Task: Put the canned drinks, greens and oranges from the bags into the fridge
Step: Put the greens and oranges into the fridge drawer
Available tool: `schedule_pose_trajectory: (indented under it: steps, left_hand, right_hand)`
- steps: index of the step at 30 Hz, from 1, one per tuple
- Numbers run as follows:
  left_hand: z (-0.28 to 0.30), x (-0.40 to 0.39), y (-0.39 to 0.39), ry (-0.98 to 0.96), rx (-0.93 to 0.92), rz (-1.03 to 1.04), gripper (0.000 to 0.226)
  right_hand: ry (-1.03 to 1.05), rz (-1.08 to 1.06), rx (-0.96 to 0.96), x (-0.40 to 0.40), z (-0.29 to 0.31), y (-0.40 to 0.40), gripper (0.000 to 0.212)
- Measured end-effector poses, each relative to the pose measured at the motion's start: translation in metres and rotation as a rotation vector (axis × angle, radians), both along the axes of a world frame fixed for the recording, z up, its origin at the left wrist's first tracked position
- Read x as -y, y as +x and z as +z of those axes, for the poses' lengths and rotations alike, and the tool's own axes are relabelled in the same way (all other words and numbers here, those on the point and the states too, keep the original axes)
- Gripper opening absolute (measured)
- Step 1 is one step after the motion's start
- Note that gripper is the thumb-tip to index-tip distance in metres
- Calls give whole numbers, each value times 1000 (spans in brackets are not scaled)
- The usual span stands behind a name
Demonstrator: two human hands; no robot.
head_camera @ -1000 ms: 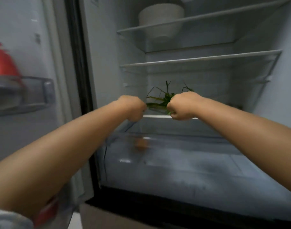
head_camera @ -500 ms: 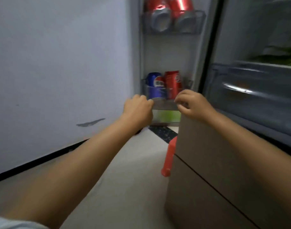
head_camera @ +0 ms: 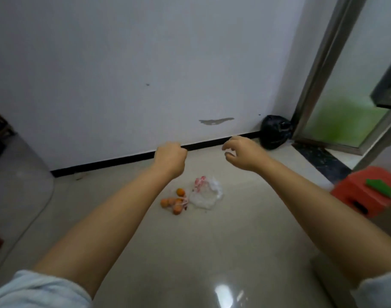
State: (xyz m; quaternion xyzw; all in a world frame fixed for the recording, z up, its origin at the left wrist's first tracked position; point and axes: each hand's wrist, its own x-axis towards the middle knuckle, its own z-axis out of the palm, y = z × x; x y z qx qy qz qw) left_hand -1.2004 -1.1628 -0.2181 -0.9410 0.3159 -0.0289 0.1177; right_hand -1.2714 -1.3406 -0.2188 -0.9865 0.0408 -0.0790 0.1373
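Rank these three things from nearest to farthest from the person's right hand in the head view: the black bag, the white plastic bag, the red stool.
From the right hand:
1. Black bag, just beyond it, against the wall by the door frame.
2. White plastic bag, on the floor below and to its left, beside the oranges.
3. Red stool, far right.

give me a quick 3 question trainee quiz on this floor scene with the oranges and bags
1. True or false: the oranges lie on the floor beside a white plastic bag.
2. Which hand holds something? A) left hand B) right hand C) neither
3. Fill in: the black bag sits against the wall next to the ____ door frame.

Key:
1. true
2. C
3. metal
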Motion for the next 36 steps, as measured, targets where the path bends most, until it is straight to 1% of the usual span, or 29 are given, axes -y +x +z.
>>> schedule_pose_trajectory:
  steps: [3, 7, 11, 17, 19, 23, 25, 30, 33, 36]
  left_hand:
    - [-36, -36, 53, -15, -77, 71, 26]
    - [-80, -51, 118, -12, -213, 164, 27]
    - [-121, -45, 196, 40, -329, 233, 27]
    - [-175, -19, 320, 51, -460, 395, 33]
    - [-194, -9, 358, 41, -504, 413, 35]
    - [-246, 4, 422, 23, -576, 419, 35]
    - [-283, 9, 452, 37, -609, 423, 34]
    - [-401, 14, 507, 71, -726, 417, 35]
    - [-489, 18, 522, 87, -787, 397, 34]
    - [-590, 25, 529, 80, -840, 363, 38]
  right_hand:
    - [12, 54, -111, -36, -36, 63, 34]
    - [41, 92, -246, -51, -82, 142, 34]
    - [51, 116, -377, -36, -130, 232, 34]
    - [135, 57, -559, -5, -200, 356, 33]
    - [160, 39, -600, -2, -228, 390, 33]
    - [292, -32, -679, -5, -287, 452, 28]
    - [322, -71, -695, -5, -321, 481, 20]
    - [391, -162, -738, 10, -438, 533, 22]
    - [453, -255, -754, 23, -521, 548, 29]
    - [542, -296, -710, 31, -610, 558, 28]
